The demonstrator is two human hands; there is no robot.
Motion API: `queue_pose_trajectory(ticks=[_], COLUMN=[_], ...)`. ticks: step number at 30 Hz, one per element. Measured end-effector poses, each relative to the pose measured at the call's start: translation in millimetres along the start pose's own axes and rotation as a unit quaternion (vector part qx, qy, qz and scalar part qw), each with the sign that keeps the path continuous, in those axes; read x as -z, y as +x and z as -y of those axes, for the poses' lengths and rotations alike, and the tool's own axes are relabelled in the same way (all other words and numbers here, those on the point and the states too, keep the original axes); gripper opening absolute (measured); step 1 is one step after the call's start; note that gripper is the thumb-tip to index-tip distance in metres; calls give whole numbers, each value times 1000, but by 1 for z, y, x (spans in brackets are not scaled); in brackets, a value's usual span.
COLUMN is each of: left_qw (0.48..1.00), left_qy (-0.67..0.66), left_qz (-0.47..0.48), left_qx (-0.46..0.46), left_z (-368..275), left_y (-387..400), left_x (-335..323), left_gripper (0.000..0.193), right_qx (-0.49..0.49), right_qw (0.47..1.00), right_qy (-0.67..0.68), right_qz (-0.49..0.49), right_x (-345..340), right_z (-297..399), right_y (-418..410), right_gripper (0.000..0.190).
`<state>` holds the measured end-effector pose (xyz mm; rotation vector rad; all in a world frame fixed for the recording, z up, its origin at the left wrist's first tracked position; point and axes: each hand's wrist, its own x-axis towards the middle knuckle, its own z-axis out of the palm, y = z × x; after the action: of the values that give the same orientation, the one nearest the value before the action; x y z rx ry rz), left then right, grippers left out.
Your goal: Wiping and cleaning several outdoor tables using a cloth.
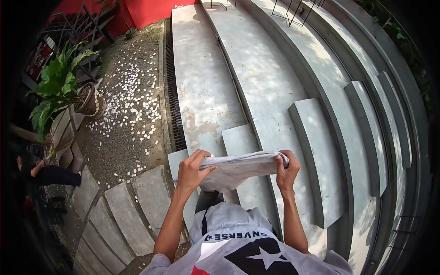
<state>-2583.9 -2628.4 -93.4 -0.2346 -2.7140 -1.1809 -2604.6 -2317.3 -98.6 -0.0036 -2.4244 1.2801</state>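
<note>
A folded light grey cloth [237,168] is stretched between both hands in front of my body, above the concrete steps. My left hand [192,168] grips its left end, with the thumb on the near side and the fingers over the top edge. At the other end, my right hand [287,168] is closed on the folded edge. The cloth's lower part hangs down loosely between the hands. Below it shows the grey printed shirt that I wear [237,220].
Wide concrete steps [268,86] with raised blocks [319,151] stretch ahead and right. A drain grate [173,92], white pebbles [130,82], paving slabs [129,209] and a potted plant [91,101] lie left. Another person [55,174] is at far left. Black metal stands [290,13] stand on the steps.
</note>
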Motion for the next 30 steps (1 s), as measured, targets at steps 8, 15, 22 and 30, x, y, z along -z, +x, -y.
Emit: queue_pose_trajectory(ticks=[8, 15, 22, 30], left_qw=[979, 938, 917, 893], left_qy=[-196, -235, -373, -447], left_qz=[-61, 5, 46, 49], left_qx=[-4, -253, -132, 1], left_z=[13, -32, 92, 255], left_y=[299, 492, 716, 932], left_x=[36, 17, 31, 83], left_gripper=[22, 25, 23, 21], right_qx=[-213, -367, -285, -412], right_qw=[958, 585, 611, 646], right_qy=[122, 723, 739, 626], right_qz=[-150, -31, 2, -147], right_x=[-157, -305, -449, -554], right_z=[16, -14, -77, -97], right_y=[184, 298, 532, 812], right_gripper=[40, 62, 62, 56])
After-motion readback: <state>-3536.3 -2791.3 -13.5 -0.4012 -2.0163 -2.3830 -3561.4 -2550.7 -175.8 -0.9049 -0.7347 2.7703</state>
